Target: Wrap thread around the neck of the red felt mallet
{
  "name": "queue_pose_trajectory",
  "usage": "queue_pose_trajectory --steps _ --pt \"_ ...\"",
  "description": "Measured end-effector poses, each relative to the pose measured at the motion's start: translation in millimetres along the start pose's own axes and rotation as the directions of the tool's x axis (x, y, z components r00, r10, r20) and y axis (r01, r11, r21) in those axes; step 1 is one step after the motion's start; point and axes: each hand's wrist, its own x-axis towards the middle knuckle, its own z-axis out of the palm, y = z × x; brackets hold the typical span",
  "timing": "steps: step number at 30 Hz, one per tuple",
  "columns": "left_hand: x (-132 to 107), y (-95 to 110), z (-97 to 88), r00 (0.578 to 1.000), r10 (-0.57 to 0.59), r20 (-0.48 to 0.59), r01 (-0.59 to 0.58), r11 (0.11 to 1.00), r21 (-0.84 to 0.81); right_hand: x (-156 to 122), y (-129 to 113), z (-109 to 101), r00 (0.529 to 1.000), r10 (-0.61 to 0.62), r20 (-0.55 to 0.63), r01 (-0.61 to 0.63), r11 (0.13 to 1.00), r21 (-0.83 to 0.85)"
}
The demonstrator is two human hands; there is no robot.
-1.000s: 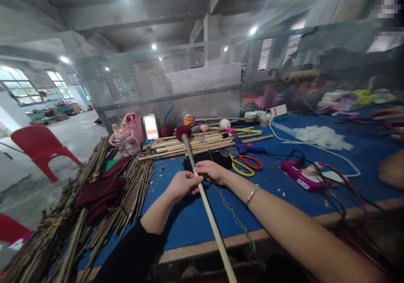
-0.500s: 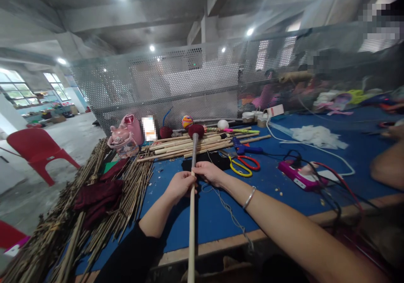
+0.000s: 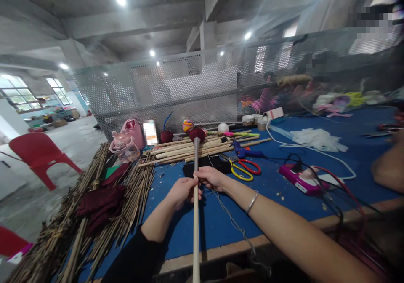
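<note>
A long pale wooden stick (image 3: 196,232) runs from the bottom edge up to a dark red ball-shaped head (image 3: 198,134). Below the head, its upper shaft has a grey wrapping (image 3: 196,153). My left hand (image 3: 182,191) is closed around the stick just under the wrapping. At the wrapping's lower end my right hand (image 3: 210,177) pinches the stick, thumb and finger against it. Loose grey thread (image 3: 232,217) trails from beneath my right hand over the table edge; whether the fingers grip it is hidden. Behind my hands lies black cloth (image 3: 217,166).
Yellow-and-red scissors (image 3: 242,171), a blue glue gun (image 3: 248,151) and a purple power strip (image 3: 299,180) lie right on the blue table (image 3: 252,215). Wooden sticks (image 3: 179,150) lie beyond; thin twigs (image 3: 126,207) fill the left. Another person's arm (image 3: 388,169) rests far right.
The view has shifted slightly, and the stick's near end now appears further right. Both hands keep their hold at about the same spot on the stick.
</note>
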Motion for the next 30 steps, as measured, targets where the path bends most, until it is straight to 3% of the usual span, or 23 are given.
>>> queue_pose_trajectory --steps 3,5,9,12,14,16,20,23,27,30 --pt "0.8 -2.3 -6.7 0.992 0.085 -0.089 -0.058 0.958 0.280 3.2 3.9 3.9 0.998 -0.003 -0.067 -0.003 0.995 -0.100" --pt "1.6 -3.1 -9.6 0.980 0.162 -0.115 -0.110 0.925 0.364 3.2 3.4 5.1 0.996 -0.004 -0.088 -0.007 0.993 -0.120" --pt "3.1 -2.5 -8.8 0.988 0.156 -0.017 -0.152 0.979 0.139 -1.6 -3.3 0.8 1.000 0.010 0.005 -0.010 1.000 0.000" --pt "2.4 -0.9 -5.9 0.993 0.091 0.072 -0.086 0.994 -0.060 -3.6 -5.4 -3.3 0.997 0.002 0.071 -0.007 0.998 0.059" --pt "1.3 -0.3 -5.0 0.995 0.043 0.088 -0.037 0.997 -0.071 -2.5 -3.5 -3.3 0.999 -0.018 0.043 0.017 0.999 0.033" --pt "0.4 -0.7 -5.4 0.999 0.034 0.034 -0.035 0.999 0.036 -0.5 -0.5 -1.1 0.999 -0.035 -0.003 0.035 0.999 -0.029" --pt "0.1 -2.1 -7.2 0.984 0.149 -0.099 -0.119 0.958 0.260 1.0 1.8 2.9 0.998 -0.050 -0.045 0.045 0.994 -0.104" --pt "0.6 -1.4 -7.7 0.991 0.133 -0.025 -0.131 0.988 0.086 -0.8 -1.5 0.8 0.999 -0.047 0.011 0.047 0.999 -0.024" --pt "0.7 0.2 -8.1 0.991 0.014 0.136 0.017 0.974 -0.225 -4.1 -6.5 -2.6 0.997 -0.013 0.079 0.010 0.999 0.035" --pt "0.1 0.3 -8.1 0.980 -0.038 0.197 0.078 0.977 -0.199 -4.3 -6.0 -1.0 1.000 -0.019 0.017 0.020 0.999 -0.044"
